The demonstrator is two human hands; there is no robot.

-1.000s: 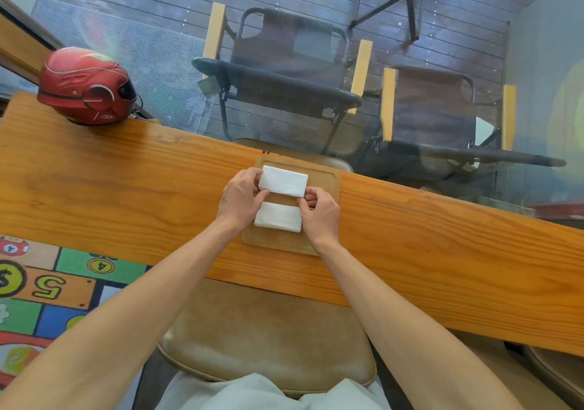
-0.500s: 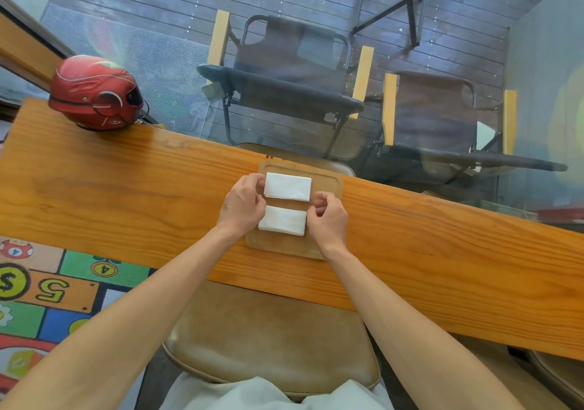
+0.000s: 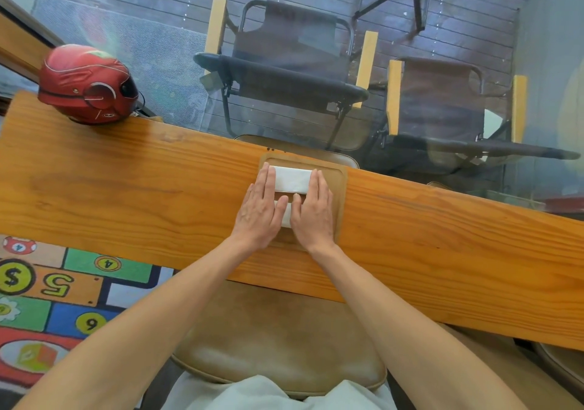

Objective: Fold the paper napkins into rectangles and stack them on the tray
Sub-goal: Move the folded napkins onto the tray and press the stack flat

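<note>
We lay our left hand (image 3: 261, 210) and right hand (image 3: 313, 212) flat, fingers straight, palms down on the tray (image 3: 341, 188), gripping nothing. The far napkin (image 3: 292, 180) lies folded between our fingertips. The near napkin (image 3: 286, 215) shows only as a strip between our palms. The tray sits on the surface (image 3: 126, 194), well apart from a red helmet (image 3: 87, 84).

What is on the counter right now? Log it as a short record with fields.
surface: long orange-brown wooden counter
tray: flat rectangular wooden tray, at the counter's far edge
far napkin: white folded paper rectangle, on the tray
near napkin: white folded paper, mostly hidden
left hand: flat, palm down on both napkins
right hand: flat, palm down on both napkins
other: glossy red helmet, far left
</note>
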